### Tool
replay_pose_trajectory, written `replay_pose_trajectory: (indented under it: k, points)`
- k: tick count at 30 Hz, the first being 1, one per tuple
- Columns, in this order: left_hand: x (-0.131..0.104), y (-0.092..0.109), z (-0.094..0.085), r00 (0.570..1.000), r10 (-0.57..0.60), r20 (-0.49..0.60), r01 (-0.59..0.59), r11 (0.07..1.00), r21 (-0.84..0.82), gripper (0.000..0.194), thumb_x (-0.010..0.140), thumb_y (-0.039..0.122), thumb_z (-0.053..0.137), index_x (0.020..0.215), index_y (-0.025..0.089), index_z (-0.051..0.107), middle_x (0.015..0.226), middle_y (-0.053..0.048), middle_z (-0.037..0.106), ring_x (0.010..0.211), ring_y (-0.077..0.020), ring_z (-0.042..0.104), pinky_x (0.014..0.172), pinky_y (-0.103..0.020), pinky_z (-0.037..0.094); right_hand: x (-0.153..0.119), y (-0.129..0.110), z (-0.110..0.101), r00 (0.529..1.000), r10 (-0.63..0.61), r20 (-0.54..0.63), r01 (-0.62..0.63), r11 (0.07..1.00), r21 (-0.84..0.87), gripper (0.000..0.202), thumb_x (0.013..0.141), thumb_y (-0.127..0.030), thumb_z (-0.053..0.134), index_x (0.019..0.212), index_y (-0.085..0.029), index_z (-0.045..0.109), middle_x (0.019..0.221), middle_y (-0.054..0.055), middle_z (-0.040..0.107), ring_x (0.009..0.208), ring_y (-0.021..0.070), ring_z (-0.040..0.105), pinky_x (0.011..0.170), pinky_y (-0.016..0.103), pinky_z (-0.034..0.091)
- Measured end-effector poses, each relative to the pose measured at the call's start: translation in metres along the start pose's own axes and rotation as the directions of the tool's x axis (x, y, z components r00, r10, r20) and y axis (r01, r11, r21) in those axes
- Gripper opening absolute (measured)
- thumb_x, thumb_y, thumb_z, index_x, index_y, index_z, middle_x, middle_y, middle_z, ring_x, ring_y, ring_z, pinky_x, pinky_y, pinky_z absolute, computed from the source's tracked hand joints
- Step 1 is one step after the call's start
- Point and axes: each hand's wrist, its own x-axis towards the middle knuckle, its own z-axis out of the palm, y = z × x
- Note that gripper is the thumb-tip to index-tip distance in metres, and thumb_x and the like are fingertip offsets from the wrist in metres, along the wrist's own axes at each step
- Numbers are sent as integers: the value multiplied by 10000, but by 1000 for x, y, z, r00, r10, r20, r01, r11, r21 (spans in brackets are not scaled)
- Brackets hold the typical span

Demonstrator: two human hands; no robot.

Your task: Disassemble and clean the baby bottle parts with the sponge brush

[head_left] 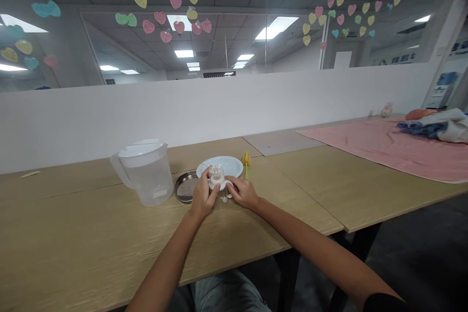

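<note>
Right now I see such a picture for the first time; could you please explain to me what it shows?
There is no robot here. One camera, worn on a person's head, looks forward and down at two bare hands. The left hand and right hand together hold a small clear container with a white ring. On the pale wooden table stand a translucent plastic pitcher, a round shallow metal dish, a white plate and a yellow-headed tool with a green handle. A pink cloth lies to the right.
</note>
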Motion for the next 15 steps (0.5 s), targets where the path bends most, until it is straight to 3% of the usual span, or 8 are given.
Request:
replay_pose_trajectory:
  k: [6, 15]
  points:
    - [-1, -1, 1, 1000, -1, -5, 1, 1000, -11, 554, 862, 396, 437, 1316, 115, 287, 1246, -168, 486, 1138, -259, 484, 974, -420, 364, -1, -1, -1, 999, 32, 3, -32, 999, -18, 334, 909, -331, 386, 1131, -163, 571, 631, 9, 628, 524, 120, 550, 551, 217, 394]
    - [0, 1, -1, 1000, 10, 21, -11, 1000, 21, 546, 866, 388, 430, 1316, 115, 285, 1265, -175, 477, 1166, -264, 468, 987, -435, 353, -1, 0, 1, 999, 33, 0, -33, 999, -10, 342, 911, -330, 384, 1149, -172, 572, 634, 11, 635, 537, 121, 559, 560, 218, 401]
